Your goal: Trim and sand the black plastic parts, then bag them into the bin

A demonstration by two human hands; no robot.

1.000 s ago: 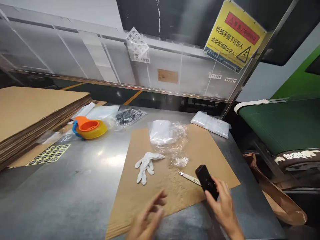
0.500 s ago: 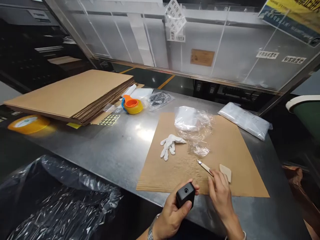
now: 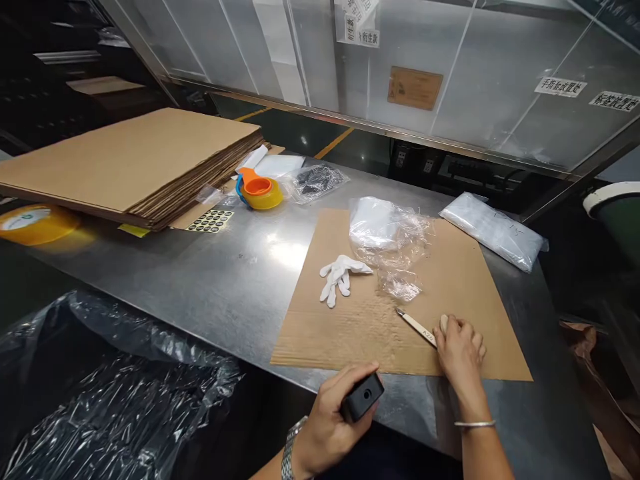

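My left hand (image 3: 325, 423) is closed around a small black box-shaped device (image 3: 363, 398), held just off the near edge of the steel table (image 3: 210, 293). My right hand (image 3: 461, 350) lies on a flat cardboard sheet (image 3: 460, 280), its fingers curled over a small beige piece (image 3: 443, 323) that is mostly hidden. A slim craft knife (image 3: 415, 326) lies on the sheet, touching that hand's left side. A white glove (image 3: 340, 275) and crumpled clear plastic bags (image 3: 390, 233) sit farther back on the sheet.
A stack of cardboard sheets (image 3: 130, 153) fills the back left. Beside it are an orange tape dispenser (image 3: 257, 191), a sticker sheet (image 3: 209, 221) and a yellow tape roll (image 3: 30, 223). A white packet (image 3: 493, 230) lies at the back right. A black plastic bag (image 3: 100, 393) hangs below, front left.
The black device passed from my right hand to my left. My right hand moved onto the beige piece beside the knife. The view swung left and down.
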